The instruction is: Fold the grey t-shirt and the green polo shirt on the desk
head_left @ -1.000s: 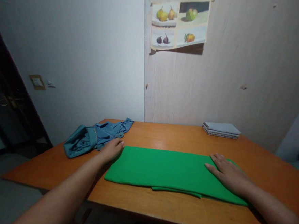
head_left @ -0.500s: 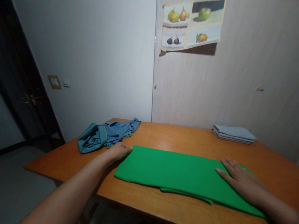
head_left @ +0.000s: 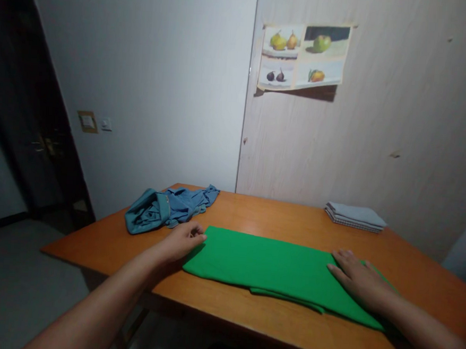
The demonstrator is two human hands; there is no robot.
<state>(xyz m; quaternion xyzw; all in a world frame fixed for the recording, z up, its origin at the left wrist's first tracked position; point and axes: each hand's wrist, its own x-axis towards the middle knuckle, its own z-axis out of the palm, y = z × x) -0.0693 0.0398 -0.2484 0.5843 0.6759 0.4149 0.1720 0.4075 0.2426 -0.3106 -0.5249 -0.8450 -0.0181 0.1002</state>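
Note:
A bright green folded garment [head_left: 266, 264] lies flat on the wooden table, long side across; its exact kind is hidden by the folds. A smaller folded layer sticks out under its near edge. At its far left corner is my left hand [head_left: 186, 240], fingers loosely curled, a gap between thumb and fingertips, the thumb tip close against the cloth edge. My right hand [head_left: 359, 279] rests palm down on the right end of the garment, fingers outstretched and thumb apart.
Beyond my left hand a crumpled blue garment [head_left: 170, 207] lies on the table [head_left: 247, 316]. A neat stack of folded grey, checked cloth [head_left: 355, 217] sits at the far right. Behind the table, a fruit picture sheet [head_left: 305, 57] hangs on the wall.
My left hand's fingers have loosened from the corner of the green garment. The right hand still lies on the right end. The camera view has shifted slightly.

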